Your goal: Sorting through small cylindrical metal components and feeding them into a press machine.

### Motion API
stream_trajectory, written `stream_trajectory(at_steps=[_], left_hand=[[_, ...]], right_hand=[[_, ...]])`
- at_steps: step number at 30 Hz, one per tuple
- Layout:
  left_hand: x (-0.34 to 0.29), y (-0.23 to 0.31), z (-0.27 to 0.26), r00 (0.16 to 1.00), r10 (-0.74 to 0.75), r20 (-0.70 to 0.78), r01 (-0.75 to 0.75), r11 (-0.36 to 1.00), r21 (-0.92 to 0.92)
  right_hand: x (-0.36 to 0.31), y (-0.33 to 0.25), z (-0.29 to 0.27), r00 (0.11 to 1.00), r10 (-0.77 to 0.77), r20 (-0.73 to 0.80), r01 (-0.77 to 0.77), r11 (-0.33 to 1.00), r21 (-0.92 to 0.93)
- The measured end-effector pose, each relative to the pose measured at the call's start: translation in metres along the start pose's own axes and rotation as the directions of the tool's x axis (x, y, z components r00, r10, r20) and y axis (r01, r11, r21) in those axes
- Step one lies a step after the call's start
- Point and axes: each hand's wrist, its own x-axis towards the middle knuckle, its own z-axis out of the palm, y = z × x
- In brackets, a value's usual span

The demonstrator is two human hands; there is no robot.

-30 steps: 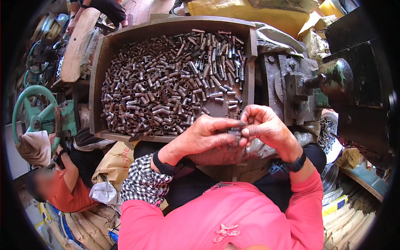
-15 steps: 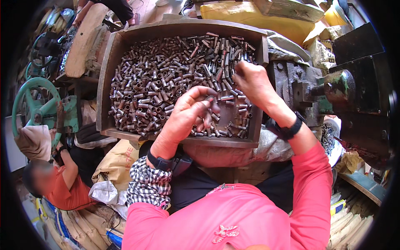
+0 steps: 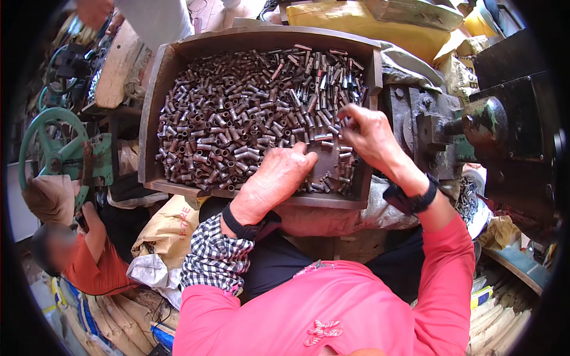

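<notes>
A wooden tray (image 3: 267, 200) full of short brown metal tubes (image 3: 219, 121) sits in front of me. My left hand (image 3: 278, 171) is over the tray's near side, back upward; its thumb and forefinger are drawn together low over the tubes, and the other fingertips are hidden. At the right side, my right hand (image 3: 373, 135) is above the loose pieces with curled fingers. Whatever either hand holds is too small or hidden to make out. Shinier slim metal pieces (image 3: 323, 74) lie in rows at the tray's far right. Between my hands shows a bare patch of tray bottom.
A dark machine (image 3: 510, 130) stands close on the right. To the left are a green handwheel (image 3: 53, 142) and a co-worker in an orange shirt (image 3: 98, 264). Another person's pale-clothed leg (image 3: 157, 21) is beyond the tray's far left corner. Sacks (image 3: 169, 225) lie nearby.
My left hand has turned from palm up with curled fingers to back up, lowering toward the tubes. My right hand has shifted slightly right and nearer. A person has come in at the far left.
</notes>
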Motion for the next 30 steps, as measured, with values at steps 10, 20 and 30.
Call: stream_trajectory(at_steps=[10, 20, 30], left_hand=[[0.01, 0.005, -0.004, 0.992, -0.05, 0.113, 0.055, 0.998, -0.038], [0.012, 0.011, 0.001, 0.996, -0.087, 0.028, 0.091, 0.957, -0.276], [0.02, 0.021, -0.007, 0.914, -0.274, 0.298, 0.313, 0.011, -0.95]], right_hand=[[-0.059, 0.001, 0.002, 0.995, 0.103, -0.004, -0.096, 0.941, 0.326], [-0.055, -0.004, 0.004, 0.95, 0.268, 0.157, -0.299, 0.65, 0.698], [-0.058, 0.001, 0.004, 0.924, 0.319, 0.211, -0.35, 0.48, 0.804]])
